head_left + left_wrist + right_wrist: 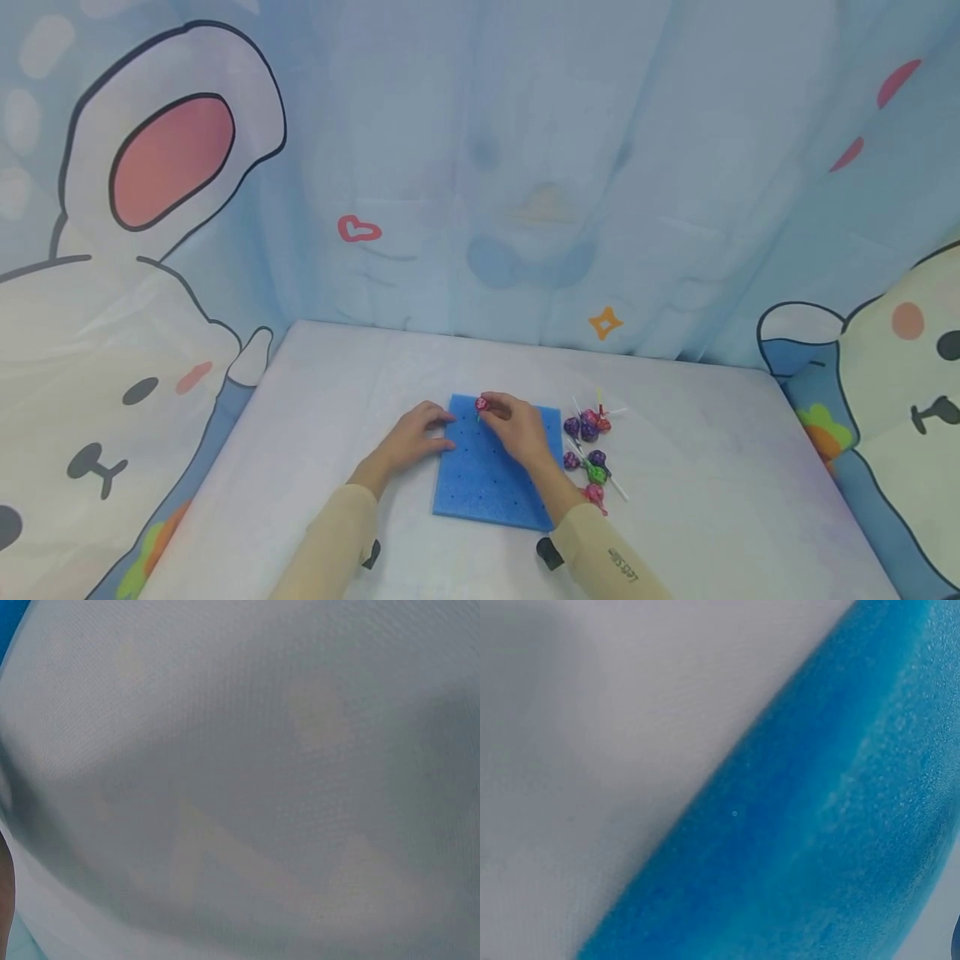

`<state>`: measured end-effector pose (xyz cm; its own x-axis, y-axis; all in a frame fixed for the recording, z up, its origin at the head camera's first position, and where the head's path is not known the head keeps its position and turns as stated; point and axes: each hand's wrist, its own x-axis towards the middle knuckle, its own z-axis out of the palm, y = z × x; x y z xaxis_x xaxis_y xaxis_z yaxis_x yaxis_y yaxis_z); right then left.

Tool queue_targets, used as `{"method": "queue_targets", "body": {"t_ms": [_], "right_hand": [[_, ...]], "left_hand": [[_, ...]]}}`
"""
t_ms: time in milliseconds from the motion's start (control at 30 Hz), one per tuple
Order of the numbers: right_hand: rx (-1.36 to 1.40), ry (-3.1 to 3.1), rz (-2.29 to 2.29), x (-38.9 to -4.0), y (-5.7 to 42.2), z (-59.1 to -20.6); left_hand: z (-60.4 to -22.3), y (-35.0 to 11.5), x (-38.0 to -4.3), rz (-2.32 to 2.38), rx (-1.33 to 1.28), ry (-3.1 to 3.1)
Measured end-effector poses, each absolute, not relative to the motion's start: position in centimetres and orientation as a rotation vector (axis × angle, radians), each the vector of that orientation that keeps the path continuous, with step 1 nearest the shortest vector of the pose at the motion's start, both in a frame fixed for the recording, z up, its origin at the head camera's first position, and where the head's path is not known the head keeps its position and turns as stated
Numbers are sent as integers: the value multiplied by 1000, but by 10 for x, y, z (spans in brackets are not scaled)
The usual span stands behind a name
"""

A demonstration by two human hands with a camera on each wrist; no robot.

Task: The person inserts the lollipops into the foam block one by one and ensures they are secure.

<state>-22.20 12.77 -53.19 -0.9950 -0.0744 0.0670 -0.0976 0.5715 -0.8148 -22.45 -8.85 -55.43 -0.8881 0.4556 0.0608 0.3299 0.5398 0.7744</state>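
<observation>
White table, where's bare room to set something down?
The white table is bare right of the loose lollipops, left of the left hand, and behind the blue board. It's crowded along the board's right edge, by those lollipops, and where the right hand holds another lollipop over the board.

Both arms of the person come from the lower edge of the head view and lean forward, toward each other. The left forearm (326, 537) and the right forearm (611, 550) wear beige sleeves, which end before the bare wrists. The left hand (408, 437) points to the right, its thumb well apart from the bent fingers. The right hand (520, 427) reaches up and to the left; its thumb and fingers make a pinch at the tips. The two hands are near, not touching.
</observation>
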Motion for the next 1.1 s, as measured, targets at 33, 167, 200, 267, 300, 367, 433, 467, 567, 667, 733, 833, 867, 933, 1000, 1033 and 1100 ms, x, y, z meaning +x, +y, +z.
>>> {"method": "queue_targets", "body": {"t_ms": [33,167,200,267,300,367,433,467,567,667,733,833,867,933,1000,1033,1100], "right_hand": [[153,-2763,1442,-222,127,-532],[160,-2766,1467,-220,127,-530],[163,-2766,1472,-220,127,-529],[168,-2762,1484,-219,127,-529],[172,-2759,1487,-219,127,-529],[182,-2755,1485,-219,127,-528],[188,-2751,1483,-219,127,-528],[190,-2750,1483,-219,127,-528],[194,-2747,1491,-219,128,-529],[197,-2742,1500,-219,130,-530],[191,-2739,1503,-219,132,-530],[189,-2740,1496,-219,135,-530],[187,-2741,1498,-219,136,-530],[190,-2742,1501,-219,137,-529],[194,-2742,1508,-219,139,-529],[191,-2738,1517,-219,140,-529],[179,-2735,1520,-219,141,-529]], "left_hand": [[-554,-88,-225,1270,666,2623],[-554,-88,-224,1269,653,2618],[-554,-88,-224,1268,651,2617],[-554,-88,-224,1265,649,2615],[-554,-88,-224,1264,651,2615],[-553,-88,-224,1269,658,2614],[-553,-89,-224,1271,662,2614],[-553,-89,-224,1273,663,2613],[-554,-89,-224,1275,660,2609],[-554,-89,-225,1273,655,2608],[-554,-89,-225,1273,656,2610],[-554,-89,-226,1264,649,2617],[-554,-89,-226,1264,647,2620],[-554,-88,-226,1260,642,2624],[-554,-88,-226,1260,641,2624],[-555,-88,-226,1268,648,2622],[-555,-88,-226,1278,657,2618]]}}
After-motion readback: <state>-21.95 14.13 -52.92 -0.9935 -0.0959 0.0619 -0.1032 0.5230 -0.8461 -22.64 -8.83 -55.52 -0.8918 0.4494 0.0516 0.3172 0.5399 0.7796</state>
